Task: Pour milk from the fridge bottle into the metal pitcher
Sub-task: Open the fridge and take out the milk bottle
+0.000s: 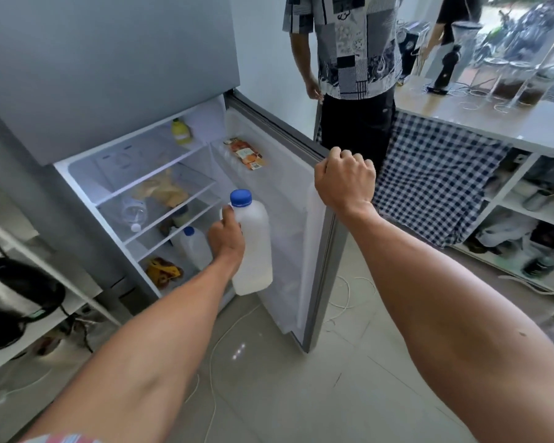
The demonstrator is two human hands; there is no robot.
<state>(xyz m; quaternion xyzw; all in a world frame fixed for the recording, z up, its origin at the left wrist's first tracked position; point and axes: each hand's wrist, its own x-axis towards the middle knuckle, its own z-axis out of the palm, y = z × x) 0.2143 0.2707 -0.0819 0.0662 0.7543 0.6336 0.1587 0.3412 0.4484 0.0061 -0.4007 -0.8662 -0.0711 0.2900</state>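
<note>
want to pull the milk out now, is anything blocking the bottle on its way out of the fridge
Nothing visible does. The left hand already grips the milk bottle at the open front, and the right hand holds the fridge door open.

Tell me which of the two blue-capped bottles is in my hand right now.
The bigger milk bottle at the open door, gripped by your left hand. The smaller blue-capped bottle stands untouched on a fridge shelf.
</note>
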